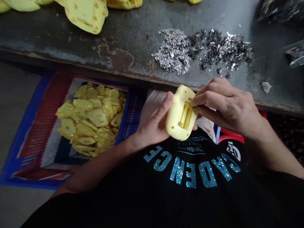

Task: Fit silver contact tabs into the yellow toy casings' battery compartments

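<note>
A pale yellow plastic housing (pixel 174 122) with a battery compartment and small screw holes rests in my left hand (pixel 156 125). The thumb lies along its side and the fingers wrap underneath, so the hand is closed on it. My right hand (pixel 220 101) pinches at the upper end of the compartment, thumb and forefinger together. Whatever is between those fingertips is too small and covered to make out. Beyond the hands, on the bench, lie a heap of shiny small metal pieces (pixel 173 50) and a darker heap of similar pieces (pixel 223 49).
The worn metal bench (pixel 133 34) runs across the front. More yellow housings (pixel 86 15) lie at its far left. A blue crate (pixel 26 126) below holds many yellow plastic parts (pixel 95 117). Clear plastic bags (pixel 295 52) and a whitish lump (pixel 266 86) are at right.
</note>
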